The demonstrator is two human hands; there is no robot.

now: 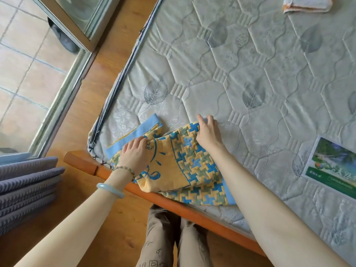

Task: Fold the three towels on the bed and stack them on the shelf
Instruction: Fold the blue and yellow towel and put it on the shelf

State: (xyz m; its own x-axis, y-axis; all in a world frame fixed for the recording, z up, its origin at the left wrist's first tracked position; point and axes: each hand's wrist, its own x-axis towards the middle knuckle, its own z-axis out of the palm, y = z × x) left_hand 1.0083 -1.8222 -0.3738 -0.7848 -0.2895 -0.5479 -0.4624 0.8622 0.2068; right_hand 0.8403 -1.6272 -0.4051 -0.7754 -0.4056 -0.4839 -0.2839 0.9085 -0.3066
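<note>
On mattress point(250, 78), fingers point(210, 120) pinch towel's point(185, 162) far edges.

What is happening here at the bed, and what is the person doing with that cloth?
A person stands at the corner of the bed and is working on a yellow and blue towel that lies rumpled near the edge of the mattress. The left hand grips it by the blue border, and the right hand pinches its far edge. It is not yet folded neatly. A white towel with orange trim lies further up the mattress. No shelf is in view.
</note>
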